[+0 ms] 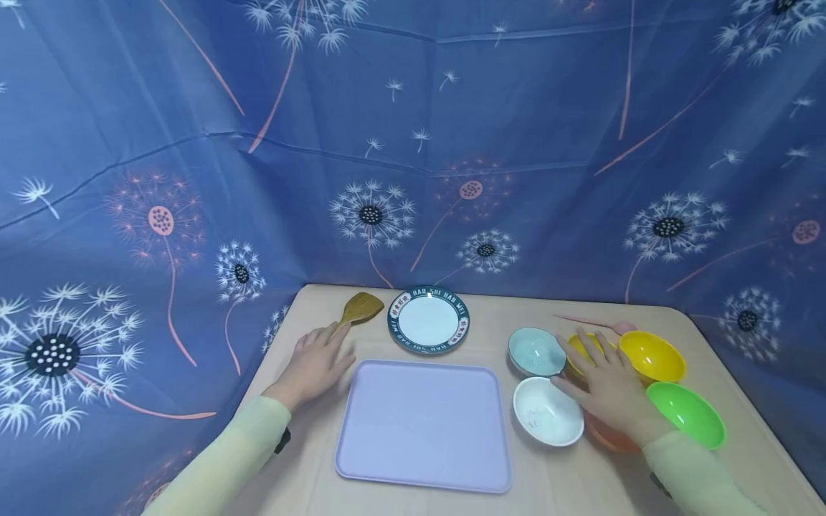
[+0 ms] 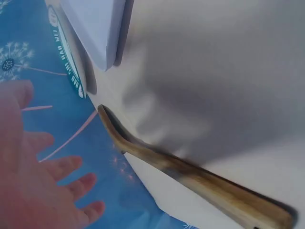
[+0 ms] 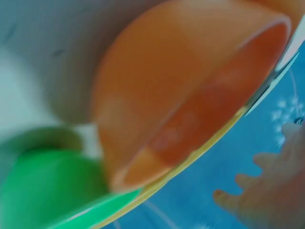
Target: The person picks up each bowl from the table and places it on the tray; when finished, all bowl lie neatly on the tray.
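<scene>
My left hand (image 1: 316, 365) hovers with fingers spread over the handle end of a wooden spatula (image 1: 363, 307). In the left wrist view the spatula (image 2: 205, 186) lies on the table, apart from the fingers. My right hand (image 1: 609, 383), fingers also spread, is above a group of bowls and holds nothing. Beneath it sits an orange bowl (image 1: 609, 435), partly hidden; the right wrist view shows this bowl (image 3: 176, 81) up close. Around that hand stand a white bowl (image 1: 548, 412), a light blue bowl (image 1: 535, 351), two yellow bowls (image 1: 652, 357) and a green bowl (image 1: 690, 412).
A lavender tray (image 1: 422, 426) lies in the middle of the table, between the hands. Behind it is a round plate (image 1: 428, 322) with a dark green patterned rim. A pink spoon (image 1: 622, 327) rests behind the bowls. Blue dandelion-print cloth (image 1: 413, 143) hangs around the table.
</scene>
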